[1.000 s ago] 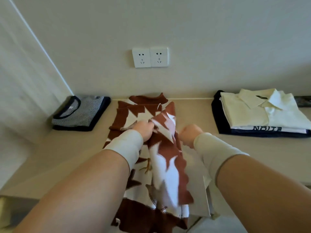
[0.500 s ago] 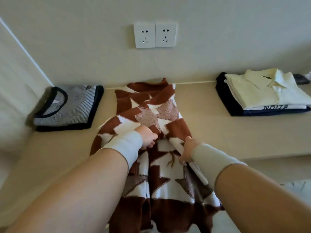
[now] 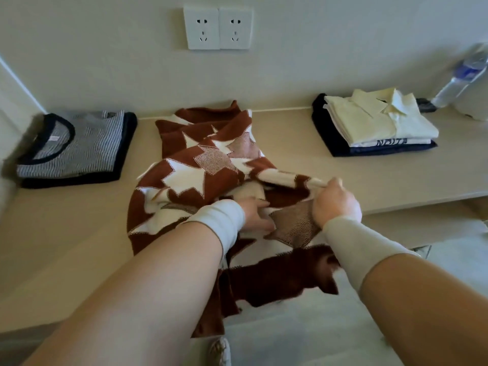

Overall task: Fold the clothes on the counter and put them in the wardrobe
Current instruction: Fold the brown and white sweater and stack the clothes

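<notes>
From my feed the beige counter (image 3: 303,167) fills most of the view, running along a pale wall with a double socket plate (image 3: 218,27) above it. The largest thing on it is the knitted sweater (image 3: 206,165), rust brown with big white star shapes and a few speckled brown-and-white stars. It lies in the middle of the counter, its far end bunched against the wall; its plain brown hem (image 3: 277,276) hangs over the near edge toward me. The cloth is rumpled, with a fold of white and brown lifted up on its right side.

To the right, well apart from the sweater, I see a folded stack (image 3: 377,125): a cream collared shirt on top, a white piece with dark lettering under it, and a dark navy piece at the bottom. To the left, against the side wall, sits a folded grey-striped top (image 3: 76,146) with a dark neckband, on something dark.

My left hand (image 3: 254,213) lies on the sweater's middle, fingers pointing right, partly tucked beneath the raised fold; I cannot tell whether it grips. My right hand (image 3: 335,202) is just beside it, fingers curled, pinching that raised fold. Both wrists wear pale cuffs.

A plastic bottle (image 3: 460,77) leans at the far right.
</notes>
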Motion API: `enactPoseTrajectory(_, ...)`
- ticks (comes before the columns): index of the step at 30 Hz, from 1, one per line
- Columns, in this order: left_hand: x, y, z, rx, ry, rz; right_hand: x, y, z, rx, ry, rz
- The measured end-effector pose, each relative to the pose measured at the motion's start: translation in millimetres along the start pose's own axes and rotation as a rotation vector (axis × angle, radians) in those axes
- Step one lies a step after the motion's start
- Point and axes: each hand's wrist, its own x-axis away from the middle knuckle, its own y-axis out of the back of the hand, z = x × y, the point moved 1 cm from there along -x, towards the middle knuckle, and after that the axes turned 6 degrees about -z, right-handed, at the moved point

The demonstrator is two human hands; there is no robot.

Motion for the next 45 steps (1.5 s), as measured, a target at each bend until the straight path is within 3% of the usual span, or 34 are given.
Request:
enactPoseTrajectory(2, -1, -25, -12, -0.241, 0.023, 0.075, 6, 2, -10, 0.051, 0.06, 0.136)
enactPoseTrajectory(4, 7, -46, -30, -0.43, 0.071, 0.082, 14, -3, -23, 0.277, 0.189, 0.431)
enactPoseTrajectory(6, 10, -54, -41, -0.404, 0.091, 0.038, 21, -7, -35, 0.358, 0.299, 0.56)
enactPoseTrajectory(9, 6, -42, -34, 0.009, 0.137, -0.115, 30, -2, -40, -0.122, 0.253, 0.481)
enactPoseTrajectory(10, 10, -33, -31, 0.186, 0.195, -0.174, 35, 1, -37, -0.315, 0.203, 0.512)
enactPoseTrajectory(12, 29, -16, -29, 0.464, 0.303, -0.279, 49, 4, -24, -0.619, 0.102, 0.731)
enactPoseTrajectory(14, 49, -12, -28, 0.766, 0.387, -0.266, 70, 2, -13, -0.595, 0.114, 1.021)
enactPoseTrajectory(17, 56, -26, -20, 0.828, 0.395, -0.157, 91, -9, -17, -0.252, 0.232, 1.254)
enactPoseTrajectory(19, 52, -28, -8, 0.706, 0.428, -0.296, 93, -16, -24, -0.211, 0.215, 1.19)
enactPoseTrajectory(21, 59, -31, 3, 0.498, 0.477, -0.419, 90, -22, -27, -0.223, 0.193, 1.018)
enactPoseTrajectory(23, 65, -44, 12, 0.464, 0.548, -0.313, 80, -30, -30, -0.138, 0.264, 0.765)
enactPoseTrajectory(25, 71, -57, 14, 0.516, 0.589, -0.178, 75, -37, -33, -0.112, 0.28, 0.629)
enactPoseTrajectory(29, 72, -65, 13, 0.571, 0.567, -0.19, 88, -52, -33, -0.358, 0.037, 0.873)
enactPoseTrajectory(31, 72, -65, 14, 0.594, 0.586, -0.16, 92, -54, -31, -0.423, 0.024, 0.86)
enactPoseTrajectory(32, 70, -65, 15, 0.537, 0.592, -0.132, 92, -52, -31, -0.395, 0.041, 0.847)
enactPoseTrajectory(35, 73, -60, 6, 0.247, 0.595, -0.04, 88, -37, -33, -0.014, 0.129, 0.972)
enactPoseTrajectory(37, 69, -47, 0, 0.117, 0.532, -0.151, 78, -22, -22, 0.087, 0.22, 0.934)
enactPoseTrajectory(40, 64, -9, 0, 0.104, 0.47, -0.409, 56, 0, 12, -0.047, 0.339, 0.665)
enactPoseTrajectory(45, 52, 56, 14, 0.054, 0.403, -0.609, 32, 13, 63, 0.034, 0.545, 0.464)
